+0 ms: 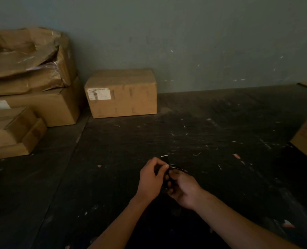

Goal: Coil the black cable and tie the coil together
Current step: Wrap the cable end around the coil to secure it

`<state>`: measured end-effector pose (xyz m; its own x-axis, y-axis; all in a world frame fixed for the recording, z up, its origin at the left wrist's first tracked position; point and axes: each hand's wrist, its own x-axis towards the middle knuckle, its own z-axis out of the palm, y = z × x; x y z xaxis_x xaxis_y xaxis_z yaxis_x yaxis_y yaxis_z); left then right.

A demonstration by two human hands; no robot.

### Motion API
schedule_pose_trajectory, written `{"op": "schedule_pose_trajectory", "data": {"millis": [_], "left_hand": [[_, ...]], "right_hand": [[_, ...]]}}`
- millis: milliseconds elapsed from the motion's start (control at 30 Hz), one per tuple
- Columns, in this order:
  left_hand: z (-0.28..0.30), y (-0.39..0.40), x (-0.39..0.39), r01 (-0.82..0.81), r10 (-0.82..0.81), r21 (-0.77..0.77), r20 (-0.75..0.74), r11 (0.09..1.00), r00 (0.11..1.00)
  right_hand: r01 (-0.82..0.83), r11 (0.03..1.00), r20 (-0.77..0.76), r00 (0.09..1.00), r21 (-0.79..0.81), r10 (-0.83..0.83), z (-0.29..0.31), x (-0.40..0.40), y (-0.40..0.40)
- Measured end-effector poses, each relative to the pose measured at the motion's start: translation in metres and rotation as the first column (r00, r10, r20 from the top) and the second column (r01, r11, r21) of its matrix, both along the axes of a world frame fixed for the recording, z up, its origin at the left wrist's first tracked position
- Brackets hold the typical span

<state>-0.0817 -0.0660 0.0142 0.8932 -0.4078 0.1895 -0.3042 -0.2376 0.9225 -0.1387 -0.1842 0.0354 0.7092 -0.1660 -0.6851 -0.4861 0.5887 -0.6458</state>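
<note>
1. The right hand is curled beneath the black cable, its fingers folded up around the lower side of the loops. The dim light hides exactly how each finger sits.
2. The left hand pinches the same bundle from the left, thumb and forefinger closed on it near the top.
3. The cable lies between the two hands, gathered into a small coil held above the dark surface; a few turns arc out just beyond the right hand's fingers.
4. Judged from that, coiling looks nearly or wholly done and the tying step is in hand.
5. The next move likely calls for one hand to clamp the loops steady while the other wraps a tie or the loose end around them.
6. Farther off, a cardboard box stands against the wall.
</note>
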Motion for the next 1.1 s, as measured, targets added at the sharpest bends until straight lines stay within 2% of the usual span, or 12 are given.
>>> {"op": "schedule_pose_trajectory", "data": {"millis": [100, 200, 300, 367, 467, 567, 700, 767, 833, 933, 1100], "left_hand": [[-0.003, 0.000, 0.001, -0.071, 0.069, -0.051, -0.045, 0.996, 0.997], [-0.006, 0.002, 0.003, -0.113, 0.114, -0.043, 0.009, 0.993, 0.993], [-0.009, 0.004, 0.002, -0.139, 0.135, 0.024, 0.131, 0.990, 0.982], [-0.011, 0.003, 0.001, -0.124, 0.117, 0.051, 0.128, 0.991, 0.985], [-0.009, 0.002, 0.001, -0.081, 0.077, 0.056, 0.078, 0.995, 0.994], [-0.006, 0.005, 0.000, -0.030, 0.029, 0.026, 0.044, 0.999, 0.999], [-0.005, 0.009, -0.003, 0.025, -0.026, 0.020, 0.040, 0.999, 0.999], [-0.003, 0.012, -0.004, 0.033, -0.034, 0.019, 0.052, 0.999, 0.998], [-0.001, 0.015, -0.003, 0.060, -0.061, 0.012, 0.058, 0.998, 0.996], [0.002, 0.017, -0.001, 0.103, -0.104, 0.021, 0.060, 0.994, 0.993], [0.005, 0.015, -0.001, 0.135, -0.143, 0.069, 0.135, 0.988, 0.980]], "right_hand": [[-0.072, 0.996, 0.056, 0.996, -0.044, 0.074, 0.003, -0.001, -0.001], [-0.134, 0.963, 0.097, 0.982, -0.232, 0.160, 0.006, -0.003, 0.002], [-0.043, 0.902, 0.114, 0.988, -0.430, 0.101, 0.005, -0.004, 0.004], [0.046, 0.870, 0.179, 0.983, -0.491, 0.048, 0.005, -0.004, 0.004], [0.071, 0.844, 0.255, 0.964, -0.532, 0.079, 0.006, -0.003, 0.003], [0.050, 0.865, 0.258, 0.961, -0.500, 0.094, 0.008, -0.005, -0.003], [-0.022, 0.966, 0.247, 0.965, -0.258, 0.089, 0.012, -0.008, -0.013], [-0.059, 0.988, 0.266, 0.959, -0.146, 0.096, 0.016, -0.009, -0.019], [-0.097, 0.989, 0.295, 0.947, -0.112, 0.127, 0.020, -0.011, -0.023], [-0.155, 0.950, 0.311, 0.920, -0.271, 0.239, 0.023, -0.013, -0.023], [-0.090, 0.773, 0.310, 0.882, -0.628, 0.355, 0.026, -0.013, -0.018]]}}
